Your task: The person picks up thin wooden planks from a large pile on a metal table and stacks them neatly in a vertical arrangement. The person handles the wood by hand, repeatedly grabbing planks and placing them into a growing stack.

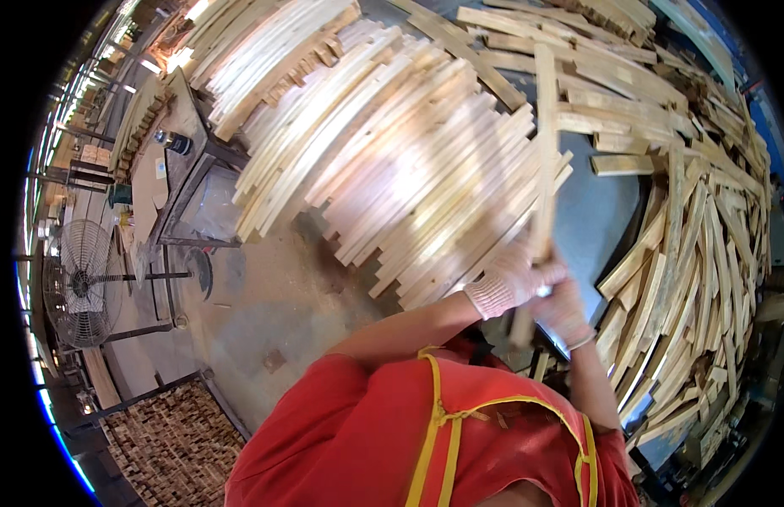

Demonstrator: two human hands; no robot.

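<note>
A long, pale wooden strip (546,144) stands out ahead of me, its lower end showing below my hands. My left hand (503,283), in a pale knitted glove, is closed around the strip near its lower part. Beside it my right hand (565,308), also gloved and blurred by motion, is closed at the same strip. A small white spot shows between the two hands; I cannot make out what it is. Just left of the strip lies a broad layer of wooden strips (409,169), set side by side with uneven ends.
To the right, loose wooden strips (671,279) are heaped on a grey metal surface (590,215). At the left stand a table (181,118) with a dark cup (172,141), and a large fan (81,279). A stack of wood blocks (168,444) sits at the lower left.
</note>
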